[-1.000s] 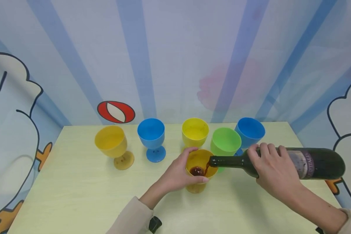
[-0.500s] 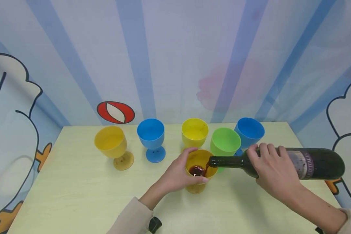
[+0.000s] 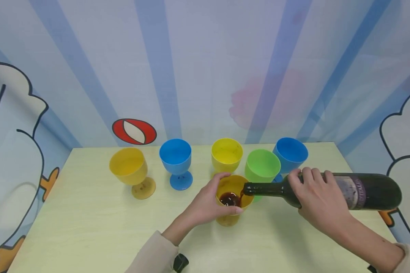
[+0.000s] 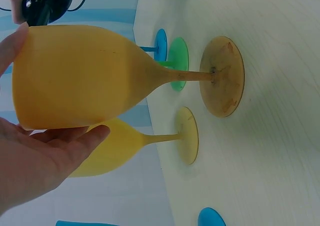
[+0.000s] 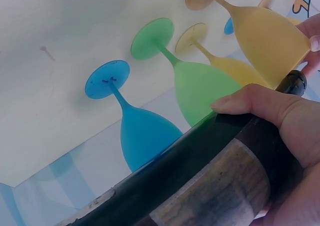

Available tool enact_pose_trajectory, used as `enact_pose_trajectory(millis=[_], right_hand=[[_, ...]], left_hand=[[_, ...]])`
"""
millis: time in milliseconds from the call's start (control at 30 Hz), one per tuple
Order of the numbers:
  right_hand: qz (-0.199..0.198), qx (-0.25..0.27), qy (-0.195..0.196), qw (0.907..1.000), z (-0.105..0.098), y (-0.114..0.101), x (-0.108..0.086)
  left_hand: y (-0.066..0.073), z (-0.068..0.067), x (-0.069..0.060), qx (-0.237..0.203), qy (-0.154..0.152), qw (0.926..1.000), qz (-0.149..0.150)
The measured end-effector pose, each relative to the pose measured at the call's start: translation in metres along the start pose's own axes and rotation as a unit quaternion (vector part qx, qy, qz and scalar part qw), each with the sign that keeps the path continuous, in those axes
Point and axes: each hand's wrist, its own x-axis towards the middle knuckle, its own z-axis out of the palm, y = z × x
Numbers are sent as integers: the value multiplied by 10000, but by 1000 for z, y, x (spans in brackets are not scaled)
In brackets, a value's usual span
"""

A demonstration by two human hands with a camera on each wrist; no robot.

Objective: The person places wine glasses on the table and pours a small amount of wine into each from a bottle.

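In the head view the left hand (image 3: pixel 207 201) holds the orange-yellow goblet (image 3: pixel 228 220) round its bowl, near the rim; its foot stands on the table (image 4: pixel 280 136). Dark red liquid (image 3: pixel 229 199) lies in the bowl. The right hand (image 3: pixel 322 201) grips a dark green bottle (image 3: pixel 379 191) round its shoulder, the bottle lying nearly level. Its mouth is at the goblet's right rim, and a thin dark stream falls inside. Seen from the right wrist, the thumb of the right hand (image 5: pixel 285 116) presses along the bottle (image 5: pixel 200 161), by its label.
Behind the held goblet stand a yellow goblet (image 3: pixel 227 153), a green one (image 3: pixel 262 167) and a blue one (image 3: pixel 290 153). Another blue goblet (image 3: pixel 175 155) and an orange-yellow one (image 3: pixel 129 167) stand to the left. A printed cloth (image 3: pixel 205 76) hangs behind the table.
The dark liquid in the held goblet covers a slightly larger area than before. Both hands keep their holds and have barely moved.
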Motion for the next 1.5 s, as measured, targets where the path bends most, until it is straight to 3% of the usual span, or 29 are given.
enact_pose_trajectory(millis=[867,1500], right_hand=[[248,312,-163,9991,4,-3,-5],[649,1014,-1009,9876,8,-3,-10]], left_hand=[[-2,1,0,24,-1,10000,24],[0,1,0,96,-19,9999,63]])
